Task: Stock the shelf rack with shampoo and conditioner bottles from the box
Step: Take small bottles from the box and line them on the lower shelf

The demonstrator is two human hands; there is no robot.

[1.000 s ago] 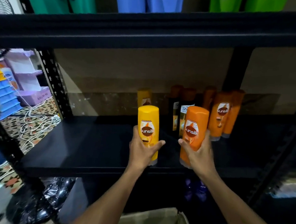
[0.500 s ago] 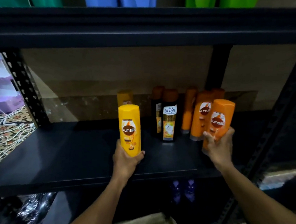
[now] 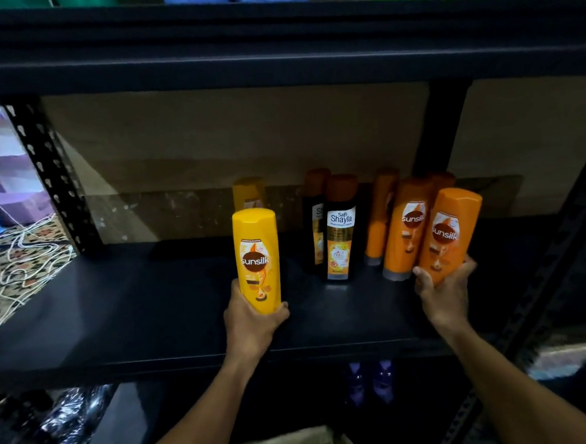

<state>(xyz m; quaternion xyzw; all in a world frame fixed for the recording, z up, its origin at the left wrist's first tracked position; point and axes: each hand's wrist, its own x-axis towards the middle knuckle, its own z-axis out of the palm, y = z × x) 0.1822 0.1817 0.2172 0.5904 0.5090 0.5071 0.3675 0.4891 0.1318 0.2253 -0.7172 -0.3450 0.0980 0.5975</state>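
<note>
My left hand [image 3: 251,318] grips the base of a yellow Sunsilk bottle [image 3: 256,254], held upright over the black shelf [image 3: 142,302] near its middle. My right hand [image 3: 443,292] grips an orange Sunsilk bottle [image 3: 450,235], tilted slightly and pressed beside another orange Sunsilk bottle [image 3: 406,228] in the standing row. Two black Safi Shayla bottles [image 3: 339,231] stand left of the orange group, and a yellow bottle [image 3: 248,193] stands at the back. The cardboard box [image 3: 291,443] shows at the bottom edge.
The shelf above [image 3: 295,50] carries green and blue items. Purple bottles [image 3: 371,381] sit on the lower level. Perforated black uprights [image 3: 47,172] frame the rack. Left of the rack lie patterned floor and white cables [image 3: 21,263]. The shelf's left half is bare.
My right hand carried the orange bottle rightward and back, up against the orange row. My left hand kept the yellow bottle near the shelf's middle. The view shifted right.
</note>
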